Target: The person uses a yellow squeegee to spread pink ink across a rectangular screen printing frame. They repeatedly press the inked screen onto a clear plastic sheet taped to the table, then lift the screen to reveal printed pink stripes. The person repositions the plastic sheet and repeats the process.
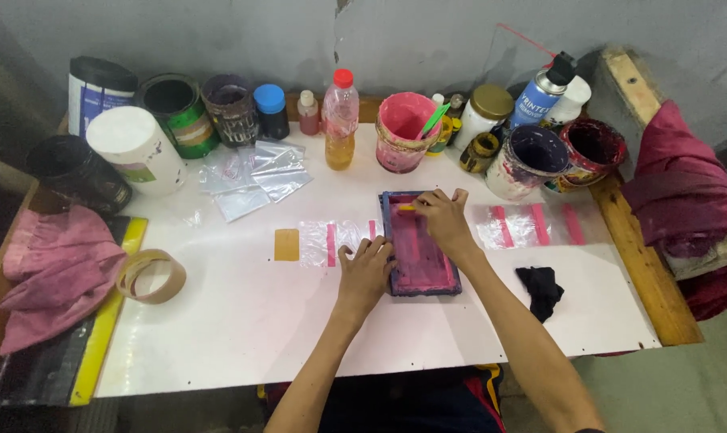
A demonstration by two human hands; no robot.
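Both hands work at a small pink-stained printing frame (421, 244) lying flat mid-surface; left hand (366, 269) lies open, fingers spread, pressing the frame's left edge; right hand (443, 218) pinches a small yellow scraper (407, 208) at the frame's top end; clear bags with pink stripes (532, 225) lie just right; a black rag (541, 289) sits near the right forearm on the white surface (243, 321).

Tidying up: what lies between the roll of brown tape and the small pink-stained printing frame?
In the head view, a tan square patch and a pink-striped clear plastic bag, with the left hand on the frame's edge.
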